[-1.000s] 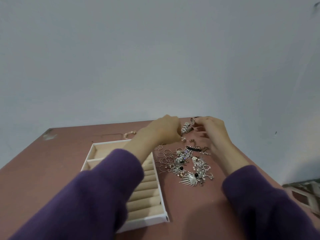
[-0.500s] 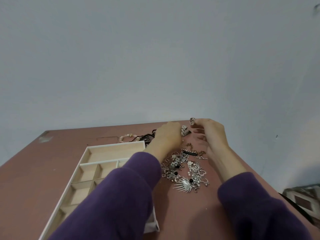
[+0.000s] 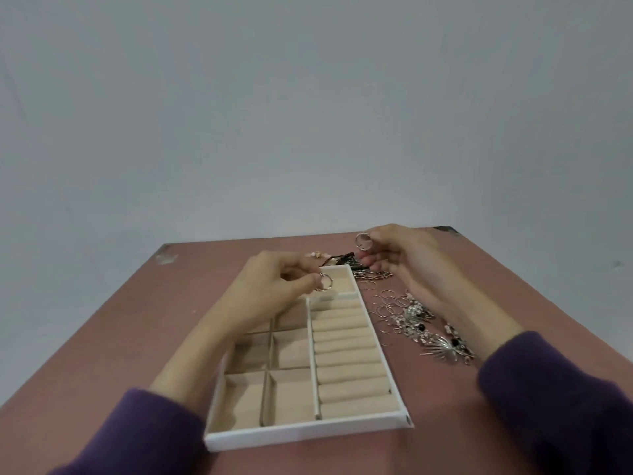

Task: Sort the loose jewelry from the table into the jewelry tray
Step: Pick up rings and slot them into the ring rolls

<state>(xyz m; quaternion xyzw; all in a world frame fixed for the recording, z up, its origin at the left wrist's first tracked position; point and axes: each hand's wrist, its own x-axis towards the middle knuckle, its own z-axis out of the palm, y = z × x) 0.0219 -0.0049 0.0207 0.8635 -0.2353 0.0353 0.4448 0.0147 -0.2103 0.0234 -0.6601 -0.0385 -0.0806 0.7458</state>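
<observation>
Matt beige cloth-lined jewelry tray (image 3: pixel 308 435), shiny metal jewelry (image 3: pixel 416 320), matt table (image 3: pixel 102 330)
</observation>
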